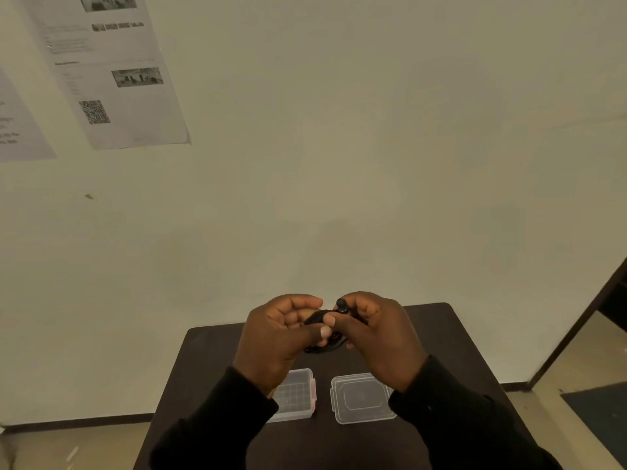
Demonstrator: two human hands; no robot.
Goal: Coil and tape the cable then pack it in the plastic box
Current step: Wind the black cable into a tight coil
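A black coiled cable (326,347) is held up above the dark table, pinched between both hands. My left hand (278,337) grips its left side with thumb and fingers closed. My right hand (376,334) grips the right side, and a black plug end (342,305) sticks up by its fingers. Most of the coil is hidden behind the fingers. Below the hands, the clear plastic box (296,396) sits open on the table, partly covered by my left wrist. Its clear lid (360,398) lies flat to the right of it. I cannot make out any tape.
The small dark table (451,337) stands against a pale wall. Printed sheets (108,72) hang on the wall at the upper left. A dark door frame (583,320) and floor mat (600,412) are at the right.
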